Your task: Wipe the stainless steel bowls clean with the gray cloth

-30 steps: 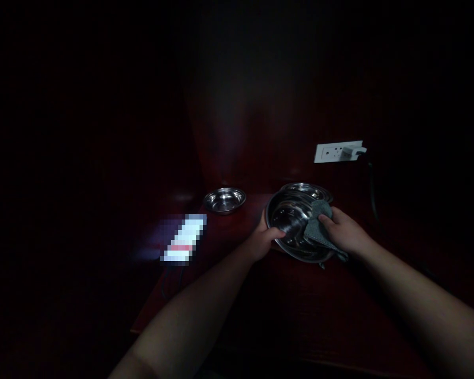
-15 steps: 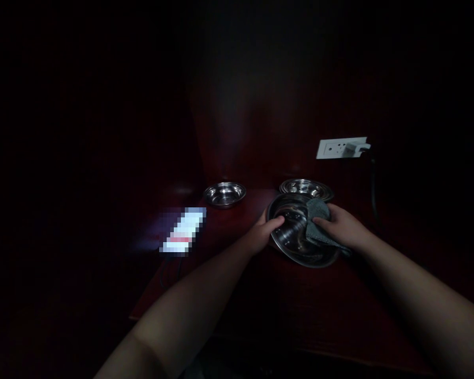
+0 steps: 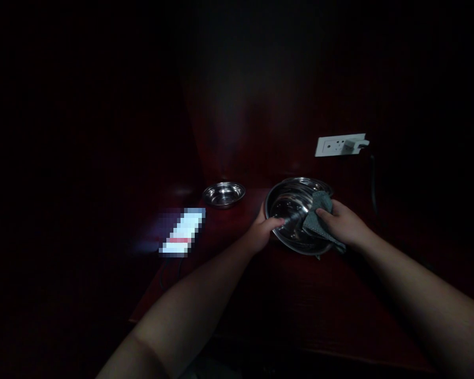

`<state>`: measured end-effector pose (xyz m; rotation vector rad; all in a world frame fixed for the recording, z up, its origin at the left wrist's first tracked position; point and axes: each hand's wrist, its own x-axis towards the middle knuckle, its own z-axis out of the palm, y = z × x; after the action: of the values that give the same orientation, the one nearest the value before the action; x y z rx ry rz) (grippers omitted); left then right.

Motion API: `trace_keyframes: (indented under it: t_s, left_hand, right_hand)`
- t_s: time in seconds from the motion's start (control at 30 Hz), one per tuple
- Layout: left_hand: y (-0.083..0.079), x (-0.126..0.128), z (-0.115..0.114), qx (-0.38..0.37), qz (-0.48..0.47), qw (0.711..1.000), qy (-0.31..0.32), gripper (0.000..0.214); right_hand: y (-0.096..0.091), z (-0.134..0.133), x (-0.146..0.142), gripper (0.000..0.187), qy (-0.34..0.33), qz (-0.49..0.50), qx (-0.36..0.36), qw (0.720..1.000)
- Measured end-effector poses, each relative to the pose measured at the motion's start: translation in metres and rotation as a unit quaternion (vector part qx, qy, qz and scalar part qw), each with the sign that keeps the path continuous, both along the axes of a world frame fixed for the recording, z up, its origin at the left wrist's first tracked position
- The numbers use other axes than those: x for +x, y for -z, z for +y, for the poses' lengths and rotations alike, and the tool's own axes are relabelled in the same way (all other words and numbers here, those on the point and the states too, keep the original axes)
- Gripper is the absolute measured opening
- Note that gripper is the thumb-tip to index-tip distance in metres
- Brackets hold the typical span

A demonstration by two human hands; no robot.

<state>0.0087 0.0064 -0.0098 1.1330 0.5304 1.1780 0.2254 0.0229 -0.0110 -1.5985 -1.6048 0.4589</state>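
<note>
A shiny metal bowl (image 3: 290, 210) is tilted above the dark red table, its inside facing me. My left hand (image 3: 262, 229) grips the bowl's left rim, thumb over the edge and fingers hidden behind. My right hand (image 3: 344, 222) is closed on a grey-green cloth (image 3: 319, 221), which lies over the bowl's right rim and presses against the inside wall. Part of the cloth hangs below the right hand. Directly behind the held bowl, more metal bowls (image 3: 314, 182) show only their far rims.
Another metal bowl (image 3: 223, 195) stands at the back left of the table (image 3: 237, 226). A lit, blurred-out screen (image 3: 183, 231) lies left of my arm, with a thin cable below it. A white wall socket (image 3: 339, 145) holds a plug with a hanging cord. The surroundings are very dark.
The held bowl has turned and its lower edge has risen, covering more of the bowls behind. The cloth has shifted along the right rim with my right hand.
</note>
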Motion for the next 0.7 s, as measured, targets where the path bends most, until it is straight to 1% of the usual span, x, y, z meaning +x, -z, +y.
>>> trace_keyframes:
  t_s: [0.1, 0.23, 0.37, 0.5, 0.6, 0.7]
  left_hand:
    - [0.001, -0.002, 0.002, -0.006, 0.007, 1.000, 0.009, 0.074]
    - [0.003, -0.004, 0.003, -0.015, 0.016, 1.000, 0.021, 0.075]
    - [0.006, -0.005, 0.005, -0.028, 0.024, 0.999, 0.035, 0.076]
    - [0.006, -0.007, 0.005, -0.034, 0.033, 0.997, 0.055, 0.076]
    - [0.004, -0.008, 0.003, -0.052, 0.047, 0.995, 0.068, 0.075]
    - [0.003, -0.009, 0.002, -0.074, 0.056, 0.993, 0.077, 0.069]
  right_hand:
    - [-0.003, -0.001, 0.001, 0.026, -0.002, -0.005, -0.038, 0.999]
    - [-0.007, -0.004, -0.001, 0.026, 0.008, -0.032, -0.026, 0.999]
    - [-0.008, -0.005, 0.000, 0.026, -0.007, -0.039, -0.019, 0.999]
    - [-0.009, -0.005, 0.001, 0.024, -0.019, -0.028, -0.032, 0.999]
    - [-0.012, -0.007, 0.001, 0.023, -0.027, -0.029, -0.043, 0.998]
    - [-0.015, -0.008, 0.001, 0.023, -0.035, -0.036, -0.049, 0.998]
